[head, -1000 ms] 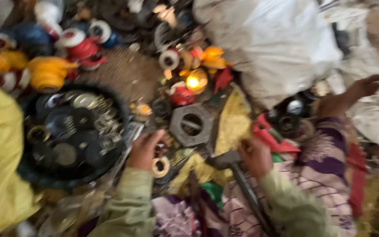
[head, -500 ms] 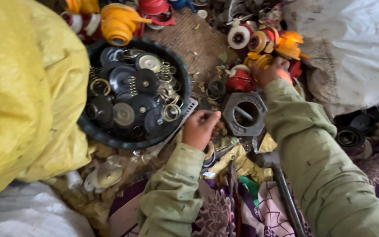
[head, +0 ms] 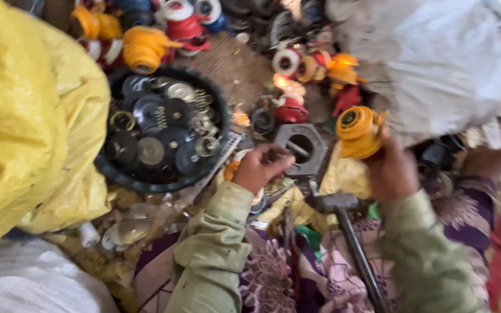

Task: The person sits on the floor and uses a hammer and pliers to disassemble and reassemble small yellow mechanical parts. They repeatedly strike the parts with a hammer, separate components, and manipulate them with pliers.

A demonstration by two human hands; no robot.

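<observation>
closest to the camera at 6 o'clock there's a lap in purple and pink patterned cloth [head: 273, 272], and a hammer [head: 343, 226] lying across it, its head up by the hands and its handle running off the bottom edge. nobody is holding it.

left hand [head: 260, 167] sits just above centre, fingers curled in narrow like a loose pinch. looks like the fingertips [head: 282, 155] are on some small part, but it's too blurry to tell what, so i can't say if it's actually gripping anything. just beside it at 1 o'clock is a grey metal block with a round hole [head: 301, 148].

right hand [head: 391, 173] is at 3 o'clock, fingers wrapped from behind around a yellow plastic spool-like part [head: 357, 131], raised clear of the pile. the hand's back faces the camera, so the fingers themselves are mostly hidden.

at 10 o'clock, a round black tub [head: 163, 184] full of dark discs, springs and rings. a yellow sack [head: 36, 116] fills the left edge, cut off by the frame. further out at 12 there's a heap of red, orange and white parts [head: 314, 64], all smeared, and a white sack [head: 442, 58] at 2 o'clock.
</observation>
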